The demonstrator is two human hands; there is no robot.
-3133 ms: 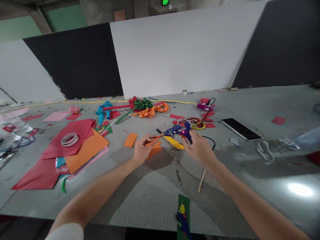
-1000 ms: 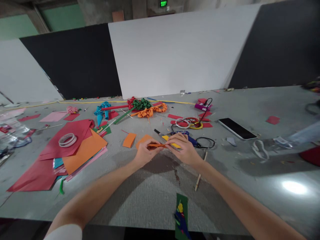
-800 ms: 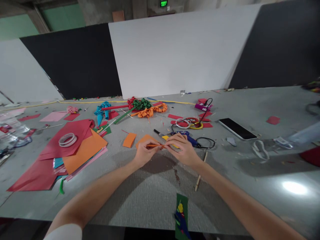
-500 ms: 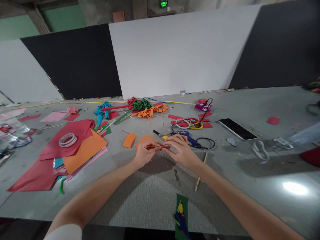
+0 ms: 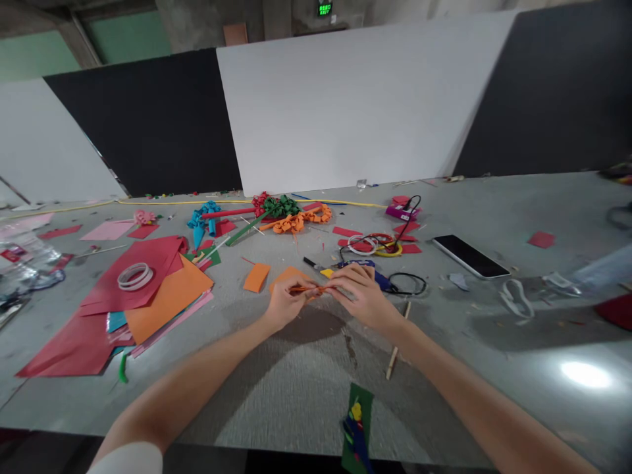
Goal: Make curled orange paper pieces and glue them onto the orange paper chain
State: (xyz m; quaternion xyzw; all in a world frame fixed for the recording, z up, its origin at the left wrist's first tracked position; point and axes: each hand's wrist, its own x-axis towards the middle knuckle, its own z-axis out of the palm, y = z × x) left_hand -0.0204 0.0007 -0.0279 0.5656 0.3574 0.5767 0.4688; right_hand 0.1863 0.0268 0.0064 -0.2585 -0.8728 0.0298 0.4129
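Far side: paper flowers (image 5: 280, 207), orange, green, red and blue. Left: paper stack (image 5: 165, 299), tape roll (image 5: 134, 287) on top. Right: phone (image 5: 471, 255), flat. Glue gun (image 5: 382, 280) and yellow knife (image 5: 326, 272) sit just beyond my right hand (image 5: 363, 296), which partly blocks both. Wooden stick (image 5: 397, 349) runs near my right wrist. Orange strip (image 5: 320, 289) is mid-scene between my hands: left hand (image 5: 285, 304) pinches it, fingers closed; right fingertips pinched together at its right end.
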